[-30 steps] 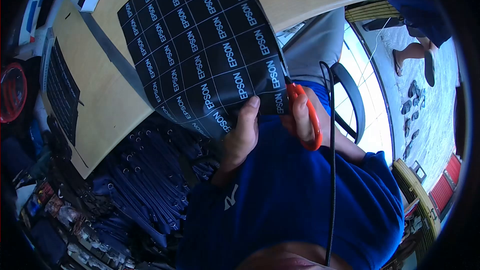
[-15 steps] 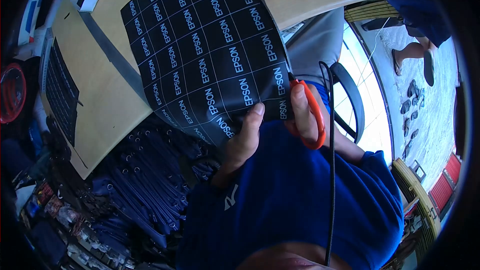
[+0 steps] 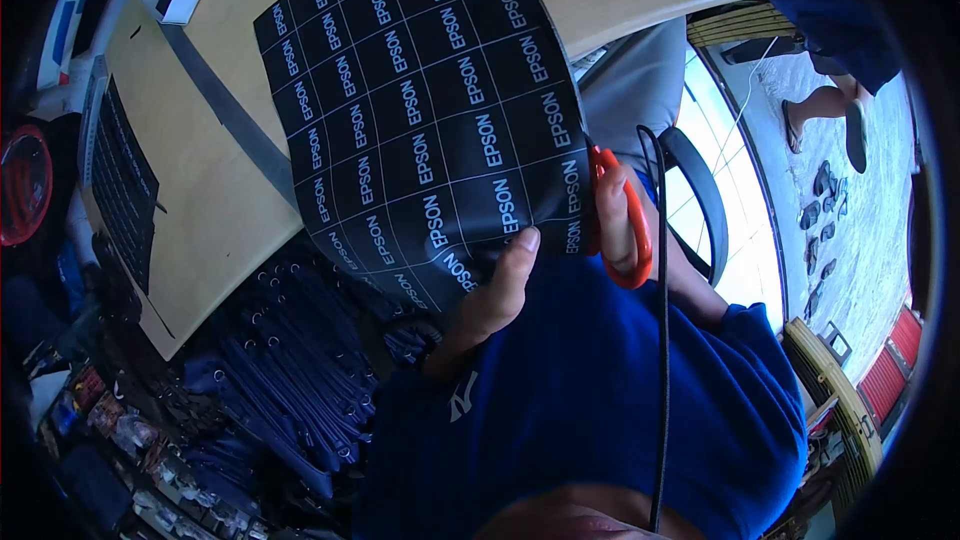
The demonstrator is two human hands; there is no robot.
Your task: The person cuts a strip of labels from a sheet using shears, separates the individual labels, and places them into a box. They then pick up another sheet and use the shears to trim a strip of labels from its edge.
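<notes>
A large black sheet (image 3: 420,130) printed with rows of "EPSON" labels and thin white grid lines lies partly over the table and curves down toward my body. My left hand (image 3: 498,285) pinches its near edge, the thumb on top and the other fingers hidden underneath. Orange-handled scissors (image 3: 640,240) are gripped in my right hand (image 3: 614,215) at the sheet's right edge. The handles look nearly closed together. Little of the blades shows, since the sheet and handles cover them.
Under the wooden table (image 3: 235,270) hang several dark blue straps with metal rings (image 3: 290,360). Another printed black sheet (image 3: 122,180) lies at the table's left. A black cord (image 3: 664,360) runs down in front of me. Another person's leg (image 3: 820,110) shows at the upper right.
The sheet has shifted slightly right and down, and my left hand has moved a little right with it. The scissor handles have come closer together.
</notes>
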